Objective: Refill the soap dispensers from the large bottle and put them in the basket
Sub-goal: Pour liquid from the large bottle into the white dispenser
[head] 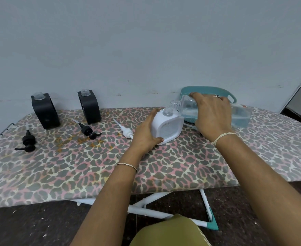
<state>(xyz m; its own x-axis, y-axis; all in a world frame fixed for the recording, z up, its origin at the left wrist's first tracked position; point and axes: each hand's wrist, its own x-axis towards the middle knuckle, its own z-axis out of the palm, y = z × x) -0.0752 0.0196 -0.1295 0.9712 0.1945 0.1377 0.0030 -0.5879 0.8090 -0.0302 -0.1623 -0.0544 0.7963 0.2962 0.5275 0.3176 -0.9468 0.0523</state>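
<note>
Three soap dispensers stood open-necked on the leopard-print ironing board (75, 166), and we had both hands at work on one of them. Our left hand (146, 134) gripped the white dispenser (167, 126), which stood on the board. Its fingers (155, 111) curled round the far side and the thumb pressed against the near bottom edge. Our right hand (211, 112) gripped the large clear bottle (240, 116) from above, its fingers (195, 94) wrapped over the bottle's shoulder. The bottle lay tipped almost level, its uncapped mouth just above and beside the white dispenser's clear neck. Clear liquid pooled along its lower side, and we could not tell whether any was running out. Behind our right fingers sat the teal basket (232, 97) against the wall, partly hidden by hand and bottle. Just left of our left fingers lay the white pump (126, 132), flat on the board. Further left of them stood the nearer black dispenser (89, 107), with a black pump (88, 130) lying in front of it. Well beyond that stood the farther black dispenser (46, 110), with a second black pump (28, 141) on its near side. We wore a thin bracelet (126, 165) on the left wrist, a pale thread band (224, 136) on the right, and a ring (217, 96) on one right finger.
</note>
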